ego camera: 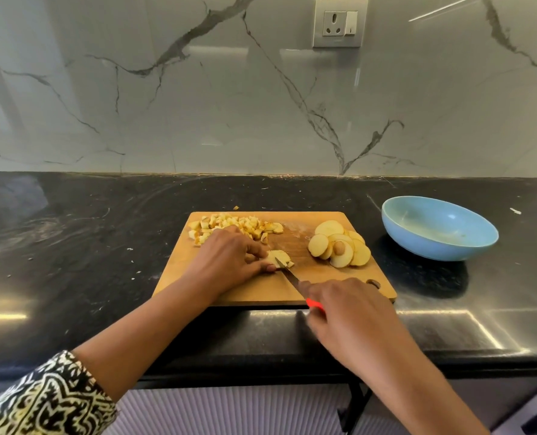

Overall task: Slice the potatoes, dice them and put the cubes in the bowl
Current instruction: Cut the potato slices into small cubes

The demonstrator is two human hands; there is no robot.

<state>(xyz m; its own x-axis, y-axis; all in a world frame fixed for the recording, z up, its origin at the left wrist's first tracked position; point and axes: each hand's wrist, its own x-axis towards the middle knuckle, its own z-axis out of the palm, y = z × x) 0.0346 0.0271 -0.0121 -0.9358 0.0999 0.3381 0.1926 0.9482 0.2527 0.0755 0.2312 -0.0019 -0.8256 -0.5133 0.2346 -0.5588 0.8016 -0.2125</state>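
Yellow slices [282, 257] on the board [260, 293], pinched by your left grip [229, 255]; your right grip [348, 312] clasps the knife [287, 274] slanting across them.

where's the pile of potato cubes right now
In the head view, the potato cubes lie on the cutting board's far left corner, just beyond the left hand.

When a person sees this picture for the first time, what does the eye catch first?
The hands at work on the board: the left hand holds a potato piece mid-board while the right hand cuts it with a red-handled knife. Cubes are piled at the board's far left, round slices lie on its right part, and a blue bowl stands on the counter to the right.
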